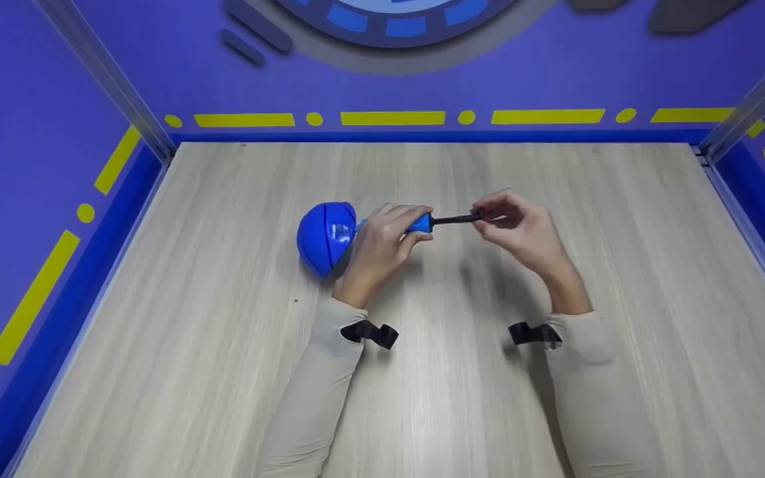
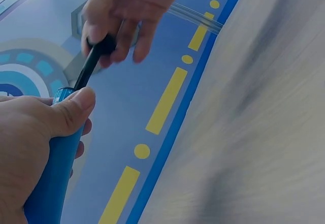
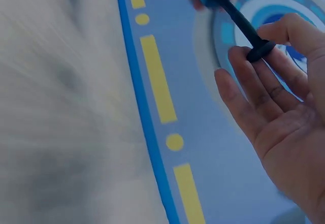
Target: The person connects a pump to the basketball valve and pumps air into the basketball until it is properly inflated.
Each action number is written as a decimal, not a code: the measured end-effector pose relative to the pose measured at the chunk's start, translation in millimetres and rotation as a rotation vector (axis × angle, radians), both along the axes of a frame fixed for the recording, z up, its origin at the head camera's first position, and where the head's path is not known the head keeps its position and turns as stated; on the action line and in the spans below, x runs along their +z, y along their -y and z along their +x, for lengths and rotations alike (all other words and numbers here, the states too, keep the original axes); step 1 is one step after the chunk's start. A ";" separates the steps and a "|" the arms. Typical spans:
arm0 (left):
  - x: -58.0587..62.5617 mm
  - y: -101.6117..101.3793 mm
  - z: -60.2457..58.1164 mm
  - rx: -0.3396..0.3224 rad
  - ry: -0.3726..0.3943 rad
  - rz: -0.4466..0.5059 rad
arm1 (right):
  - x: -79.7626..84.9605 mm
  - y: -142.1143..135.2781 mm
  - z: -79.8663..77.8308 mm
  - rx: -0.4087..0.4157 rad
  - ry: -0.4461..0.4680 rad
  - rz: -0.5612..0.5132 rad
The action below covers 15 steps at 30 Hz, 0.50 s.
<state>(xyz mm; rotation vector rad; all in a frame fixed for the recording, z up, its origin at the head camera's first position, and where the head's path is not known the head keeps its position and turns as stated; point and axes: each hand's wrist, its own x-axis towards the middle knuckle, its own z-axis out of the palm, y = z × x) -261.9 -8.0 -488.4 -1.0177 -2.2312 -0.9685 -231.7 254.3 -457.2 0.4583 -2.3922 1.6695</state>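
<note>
A blue ball (image 1: pixel 319 238) with dark seam lines, its outline uneven and dented, is at the left of the head view. Beside it, my left hand (image 1: pixel 381 240) grips the blue barrel of a hand pump (image 2: pixel 53 168). A light-blue piece shows between ball and hand, but the joint is mostly covered by my hand. From the barrel's right end the black plunger rod (image 1: pixel 454 220) sticks out. My right hand (image 1: pixel 522 229) pinches the round black plunger handle (image 3: pixel 260 51) between thumb and fingers. Both hands are over the table.
The light wood-grain table (image 1: pixel 236 372) lies under both arms. Blue wall panels (image 1: pixel 416 89) with yellow marks stand behind and at both sides, joined by metal corner posts. A black strap-on mount (image 1: pixel 370 332) sits on each wrist.
</note>
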 end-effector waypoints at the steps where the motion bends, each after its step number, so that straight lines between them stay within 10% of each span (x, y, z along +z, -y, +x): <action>1: -0.2 0.5 -0.1 0.008 0.003 0.001 | 1.6 -6.2 1.2 -0.020 0.000 -0.003; 15: 0.0 -5.6 4.3 0.047 0.022 -0.094 | -6.7 -10.2 -3.1 0.007 0.099 -0.160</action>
